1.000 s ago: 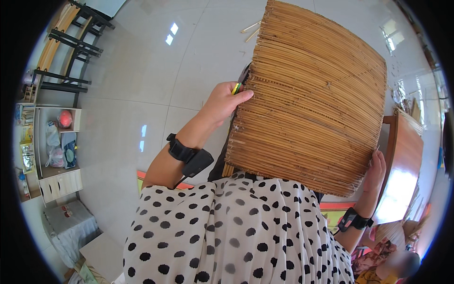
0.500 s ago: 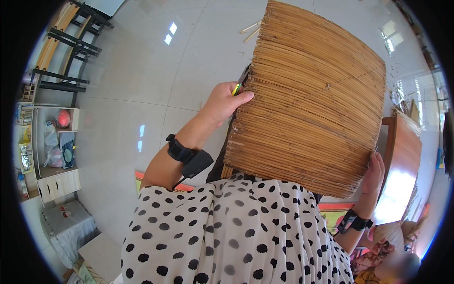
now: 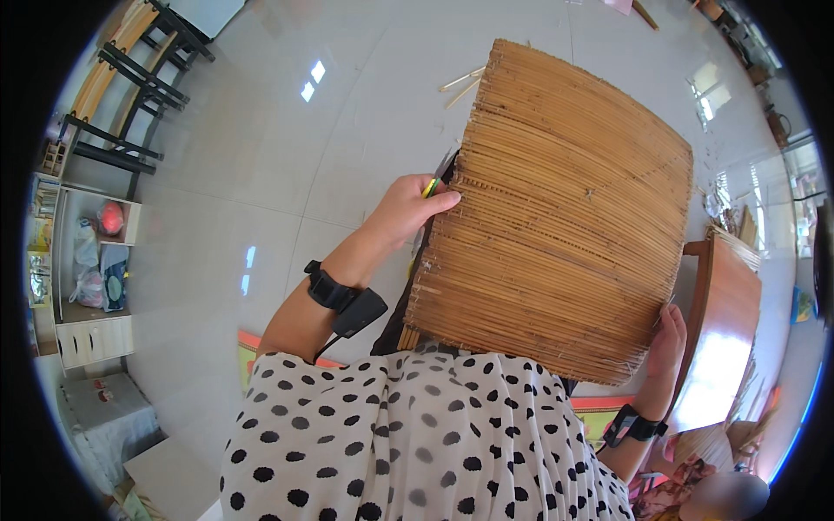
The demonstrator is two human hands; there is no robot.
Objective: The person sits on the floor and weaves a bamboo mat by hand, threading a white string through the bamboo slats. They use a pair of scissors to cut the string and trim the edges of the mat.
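Note:
A broad reed mat (image 3: 556,208), thin brown stalks bound side by side with rough, frayed edges, spreads tilted across my lap. My left hand (image 3: 408,208) grips its left edge, thumb on top. Between that thumb and fingers sits a slim tool (image 3: 430,186) with a yellow-green and black handle; a dark pointed part sticks out beyond it. At the lower right edge, my right hand (image 3: 665,343) has its fingertips pressed together against the mat; something thin shows at the tips, too small to name. The mat's underside is hidden.
A shiny wooden table (image 3: 725,321) stands close on my right, with a person (image 3: 712,495) nearby at the lower right. Loose stalks (image 3: 463,85) lie on the tiled floor beyond the mat. To the left are a shelf unit (image 3: 95,339) and black-legged wooden furniture (image 3: 130,95).
The mat and both hands appear lower in the picture and slightly further left, along with the surroundings, as the view has shifted. Both hands stay at the same edges of the mat.

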